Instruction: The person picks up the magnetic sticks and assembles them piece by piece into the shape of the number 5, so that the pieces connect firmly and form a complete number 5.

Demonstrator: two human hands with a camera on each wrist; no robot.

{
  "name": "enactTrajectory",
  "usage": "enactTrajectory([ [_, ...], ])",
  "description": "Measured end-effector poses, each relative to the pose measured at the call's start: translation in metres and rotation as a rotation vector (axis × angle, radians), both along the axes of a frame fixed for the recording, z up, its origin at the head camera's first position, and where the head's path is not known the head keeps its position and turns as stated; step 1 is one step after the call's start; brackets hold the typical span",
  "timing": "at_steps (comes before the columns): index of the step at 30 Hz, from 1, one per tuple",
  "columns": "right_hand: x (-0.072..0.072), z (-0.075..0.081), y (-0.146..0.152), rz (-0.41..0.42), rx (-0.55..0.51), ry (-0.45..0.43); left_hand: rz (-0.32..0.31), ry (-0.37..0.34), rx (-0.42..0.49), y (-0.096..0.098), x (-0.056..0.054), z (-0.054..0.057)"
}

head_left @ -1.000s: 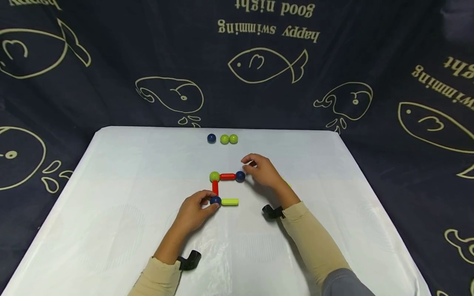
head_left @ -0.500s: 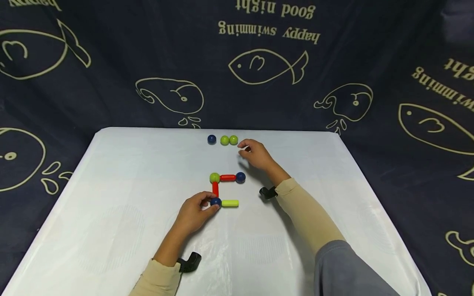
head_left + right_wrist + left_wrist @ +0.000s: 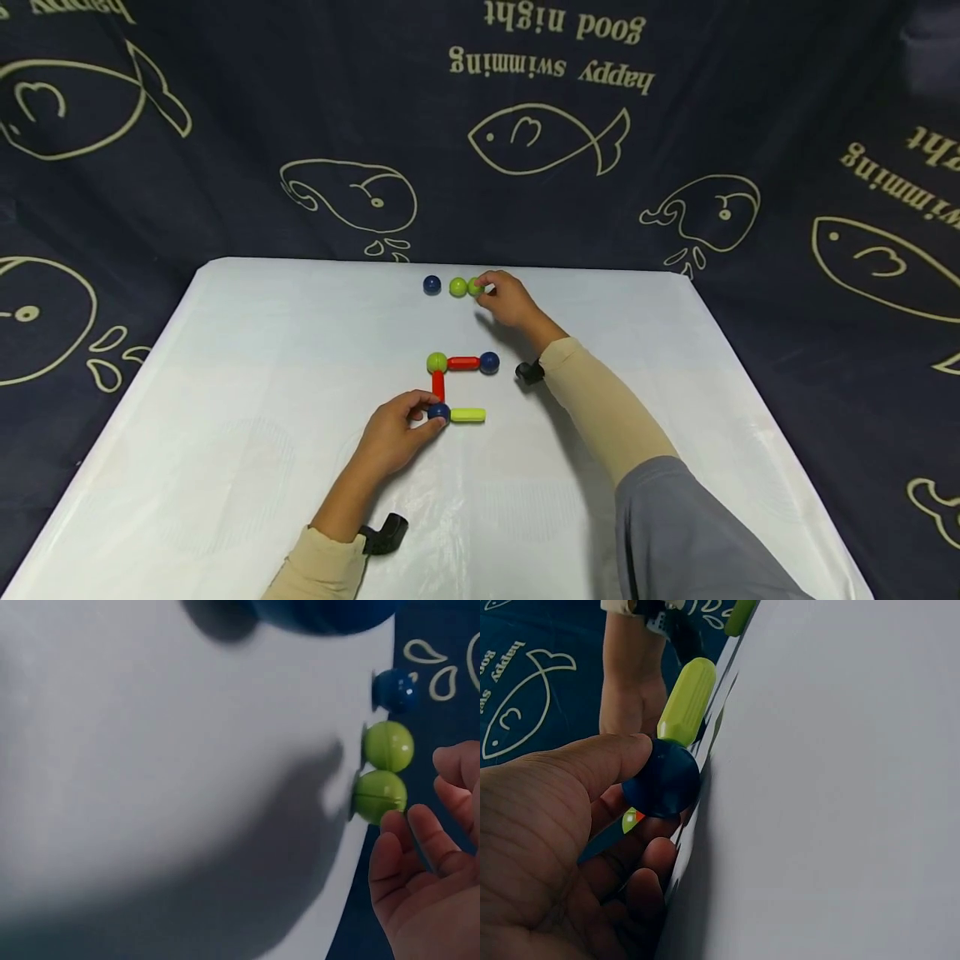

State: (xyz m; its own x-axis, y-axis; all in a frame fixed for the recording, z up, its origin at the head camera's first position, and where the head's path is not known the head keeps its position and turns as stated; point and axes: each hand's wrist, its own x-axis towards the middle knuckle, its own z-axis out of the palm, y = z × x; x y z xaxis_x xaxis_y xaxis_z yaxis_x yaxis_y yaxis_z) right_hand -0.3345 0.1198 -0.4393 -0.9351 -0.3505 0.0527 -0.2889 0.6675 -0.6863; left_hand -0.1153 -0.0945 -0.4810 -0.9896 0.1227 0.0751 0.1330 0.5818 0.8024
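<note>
Thumb and fingers of my left hand (image 3: 396, 430) pinch a dark blue ball (image 3: 664, 778) at the near corner of a small shape of balls and rods. From that ball a yellow-green rod (image 3: 468, 415) points right, and a red rod (image 3: 438, 385) runs back to a green ball (image 3: 437, 362). A second red rod (image 3: 463, 363) joins the green ball to another blue ball (image 3: 489, 362). At the table's far edge, my right hand (image 3: 508, 300) has its fingertips right at the right one of two loose green balls (image 3: 380, 796), thumb and fingers apart.
Left of the hand's ball lie the other loose green ball (image 3: 458, 287) and a loose blue ball (image 3: 432, 285). All stand on a white-covered table (image 3: 300, 333). A dark curtain with fish drawings (image 3: 525, 208) hangs behind it. A green piece (image 3: 740, 615) shows in the left wrist view.
My right hand has moved from beside the shape's right blue ball back to the loose green balls at the far edge. The left hand keeps its grip on the near blue ball.
</note>
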Motion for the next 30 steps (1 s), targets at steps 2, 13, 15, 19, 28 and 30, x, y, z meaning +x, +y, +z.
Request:
enactTrajectory([
  [2,-0.004,-0.002,-0.001,0.001,-0.001,-0.012,-0.001,0.000,0.001,0.000,0.000,0.000],
  [13,-0.022,-0.013,-0.004,-0.029,0.055,-0.003,0.003,0.000,0.005,0.000,0.000,0.000],
  [15,-0.024,-0.013,-0.005,-0.037,0.076,-0.006,0.002,-0.002,0.010,0.001,0.000,-0.001],
  [19,-0.025,-0.014,-0.005,-0.054,0.117,-0.028,0.001,-0.003,0.017,0.000,0.000,-0.002],
  [28,-0.026,-0.012,-0.003,-0.063,0.092,-0.026,-0.008,0.015,0.000,-0.001,-0.001,-0.003],
  [30,-0.026,-0.012,-0.002,-0.059,0.083,-0.033,-0.009,0.016,0.000,-0.001,-0.001,-0.002],
])
